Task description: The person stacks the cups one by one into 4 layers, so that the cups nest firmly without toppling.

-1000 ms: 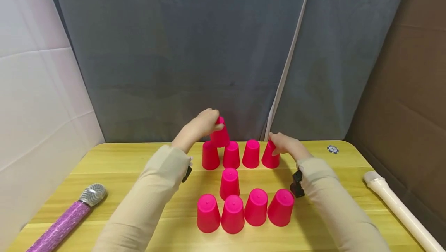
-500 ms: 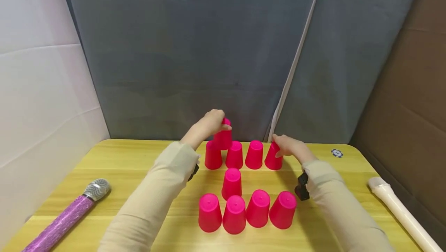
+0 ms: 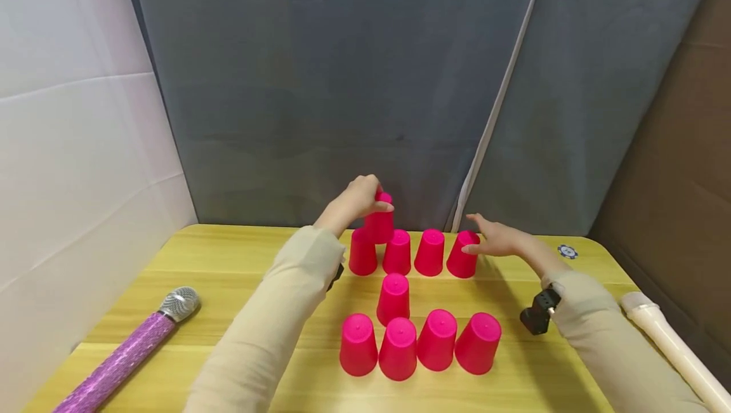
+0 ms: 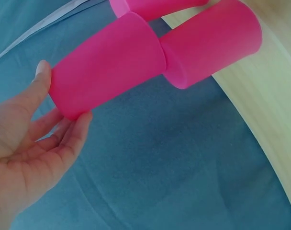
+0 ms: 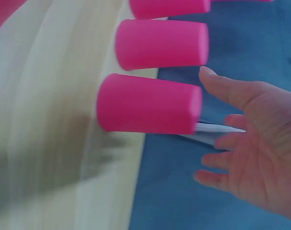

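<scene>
Top cup [image 3: 381, 222] pinched between left-hand fingers [image 4: 73, 139].

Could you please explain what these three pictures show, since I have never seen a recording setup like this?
A person wears three cameras: one on the head looking down at the table, one on each wrist. On the yellow wooden table stand upside-down bright pink plastic cups in two rows, with one between. The left hand grips the raised pink cup set on top of the far row. The right hand, fingers spread, is beside the far row's end cup. A purple glitter microphone and a cream plastic recorder lie at the sides.
</scene>
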